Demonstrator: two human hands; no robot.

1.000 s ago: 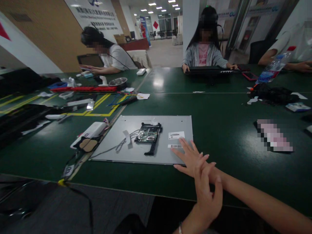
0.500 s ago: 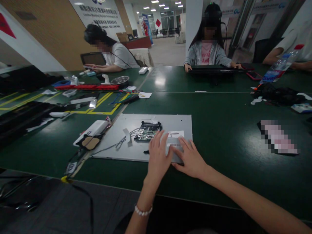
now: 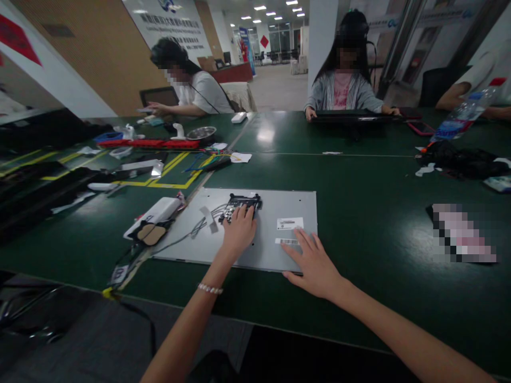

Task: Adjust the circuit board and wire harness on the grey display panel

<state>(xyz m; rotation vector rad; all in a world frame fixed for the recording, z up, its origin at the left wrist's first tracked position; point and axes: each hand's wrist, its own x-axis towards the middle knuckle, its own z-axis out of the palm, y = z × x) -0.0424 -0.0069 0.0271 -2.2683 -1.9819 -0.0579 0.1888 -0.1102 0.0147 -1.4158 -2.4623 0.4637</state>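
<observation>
A flat silver-grey panel point(image 3: 265, 250) lies on the green table before me, with white labels point(image 3: 290, 223) on its right half. My left hand point(image 3: 240, 227) reaches over a circuit board in a black frame point(image 3: 244, 201), fingers stretched out at its near edge and hiding part of it. Whether the fingertips press on the board I cannot tell. Thin grey cables point(image 3: 199, 229) run leftward from the board, with a strip of pale tape point(image 3: 209, 219) across them. My right hand point(image 3: 313, 263) rests spread on the panel's near right corner, fingertips by the labels.
Left of the panel lies a white device point(image 3: 157, 210) with a black and tan piece point(image 3: 147, 233). A phone-like slab point(image 3: 463, 234) is at right, with a plastic bottle point(image 3: 465, 114) farther back. Loose wires and a metal bowl point(image 3: 202, 133) sit back left. Co-workers sit opposite.
My left hand has moved left and away from me, from beside the right hand onto the circuit board. The right hand stays at the panel's corner. The view has shifted slightly.
</observation>
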